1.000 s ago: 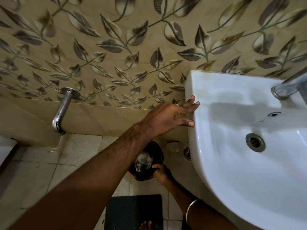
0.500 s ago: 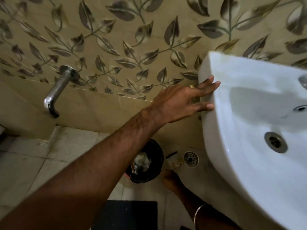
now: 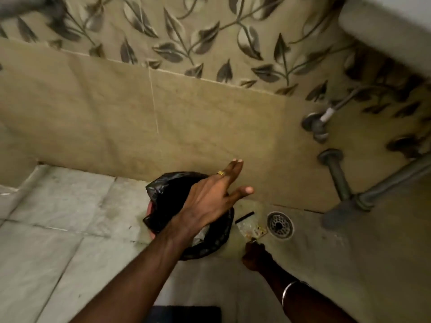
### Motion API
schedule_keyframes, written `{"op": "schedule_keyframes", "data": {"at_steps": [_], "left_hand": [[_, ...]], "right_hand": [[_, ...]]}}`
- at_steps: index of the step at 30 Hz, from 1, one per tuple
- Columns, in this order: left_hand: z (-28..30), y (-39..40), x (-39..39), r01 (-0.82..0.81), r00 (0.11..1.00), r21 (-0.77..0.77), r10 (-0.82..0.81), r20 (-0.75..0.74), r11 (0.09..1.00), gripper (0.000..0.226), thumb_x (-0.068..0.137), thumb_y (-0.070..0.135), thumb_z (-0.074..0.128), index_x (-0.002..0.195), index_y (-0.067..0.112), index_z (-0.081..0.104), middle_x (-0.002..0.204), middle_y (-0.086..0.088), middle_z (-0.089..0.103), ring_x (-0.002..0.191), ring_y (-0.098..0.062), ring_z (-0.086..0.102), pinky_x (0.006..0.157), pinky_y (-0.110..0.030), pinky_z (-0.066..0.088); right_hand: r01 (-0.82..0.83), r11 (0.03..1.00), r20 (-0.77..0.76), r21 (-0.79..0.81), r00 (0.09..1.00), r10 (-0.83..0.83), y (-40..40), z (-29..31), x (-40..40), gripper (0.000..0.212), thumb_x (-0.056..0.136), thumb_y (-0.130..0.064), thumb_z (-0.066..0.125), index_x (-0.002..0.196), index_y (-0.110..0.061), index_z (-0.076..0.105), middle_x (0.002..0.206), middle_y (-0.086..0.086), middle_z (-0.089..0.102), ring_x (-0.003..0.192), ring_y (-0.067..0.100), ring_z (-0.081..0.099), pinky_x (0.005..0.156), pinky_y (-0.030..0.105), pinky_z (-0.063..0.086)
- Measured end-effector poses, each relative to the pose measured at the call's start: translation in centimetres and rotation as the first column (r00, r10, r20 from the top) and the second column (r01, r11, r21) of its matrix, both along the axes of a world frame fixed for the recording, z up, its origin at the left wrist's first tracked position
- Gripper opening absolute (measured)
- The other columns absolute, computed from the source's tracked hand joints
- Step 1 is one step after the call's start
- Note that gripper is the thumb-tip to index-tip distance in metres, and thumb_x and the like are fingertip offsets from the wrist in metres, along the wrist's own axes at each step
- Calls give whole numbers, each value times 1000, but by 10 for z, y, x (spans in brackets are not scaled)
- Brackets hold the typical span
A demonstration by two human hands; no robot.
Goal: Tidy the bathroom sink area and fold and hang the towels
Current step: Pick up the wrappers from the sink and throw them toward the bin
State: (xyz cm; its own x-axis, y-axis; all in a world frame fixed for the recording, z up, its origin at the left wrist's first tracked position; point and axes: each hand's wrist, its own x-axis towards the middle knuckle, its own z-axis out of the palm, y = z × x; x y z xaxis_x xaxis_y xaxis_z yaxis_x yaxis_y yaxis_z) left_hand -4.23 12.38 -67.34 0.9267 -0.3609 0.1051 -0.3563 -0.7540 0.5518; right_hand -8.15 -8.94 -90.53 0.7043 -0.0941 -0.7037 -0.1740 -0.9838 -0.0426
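Room: beige tiled wall [image 3: 210, 127] with a leaf-pattern band above is running down to a pale tiled floor [image 3: 70, 217]; the white sink [image 3: 384, 26] is showing only as an underside edge at the top right, with grey pipes [image 3: 338, 180] beneath it.

Bin: a small bin lined with a black bag [image 3: 168, 194] is standing on the floor against the wall, some pale rubbish showing inside it.

Wrapper: a small, crumpled clear wrapper [image 3: 250, 226] with a dark strip along its top is lying flat on the floor, between the bin and the round metal floor drain [image 3: 279, 224], close to both.

Left hand: the left hand [image 3: 210, 199] is hovering over the bin, fingers straight and spread, holding nothing.

Right hand: the right hand [image 3: 255, 252] is reaching low to the wrapper's near edge; its fingers are pointing away and in shadow, so I cannot tell whether they are already pinching it.

Step in hand: it looks like litter is being picked up for the bin.

Doing it well: I would pinch the wrapper by a firm corner, lift it whole so nothing slides toward the drain grate, and drop it well inside the bag rather than on its rim.
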Motion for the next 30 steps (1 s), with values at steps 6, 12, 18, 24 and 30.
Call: {"op": "schedule_keyframes", "data": {"at_steps": [6,12,18,24,30], "left_hand": [[-59,3,-8,-25,999,37,24,28,999,79,87,77,26,156,39,12,164,17,15,133,-17,50,88,-37,53],[-74,-1,-18,-15,999,98,10,52,995,88,78,80,14,156,41,8,164,20,12,135,-14,47,87,-32,50],[-75,-4,-15,-27,998,113,21,53,993,86,80,80,15,156,41,7,163,20,14,136,-13,45,83,-32,51],[-80,-1,-18,-37,999,165,32,33,986,84,83,78,16,156,39,6,164,16,17,132,-17,49,84,-36,52],[-78,1,-16,-74,997,156,71,25,985,74,94,69,29,157,35,9,160,7,33,127,-21,53,76,-31,46]], "right_hand": [[-58,996,46,-67,997,61,-7,-48,7,52,103,-32,39,152,-18,32,169,12,-4,154,38,5,118,54,23],[-37,997,31,-68,999,39,-15,-70,19,54,104,-35,36,156,-27,25,169,14,-5,154,40,2,119,57,19],[-27,996,-19,-83,999,25,-17,-82,25,58,105,-33,32,160,-25,16,169,10,-8,155,37,-2,121,57,14],[-13,999,7,-48,1000,13,-17,-86,18,60,104,-33,34,160,-21,16,169,8,6,153,34,11,120,54,19],[-70,996,10,-62,997,71,-13,-92,7,55,106,-32,30,159,-27,17,168,6,9,153,33,10,120,53,21]]}}
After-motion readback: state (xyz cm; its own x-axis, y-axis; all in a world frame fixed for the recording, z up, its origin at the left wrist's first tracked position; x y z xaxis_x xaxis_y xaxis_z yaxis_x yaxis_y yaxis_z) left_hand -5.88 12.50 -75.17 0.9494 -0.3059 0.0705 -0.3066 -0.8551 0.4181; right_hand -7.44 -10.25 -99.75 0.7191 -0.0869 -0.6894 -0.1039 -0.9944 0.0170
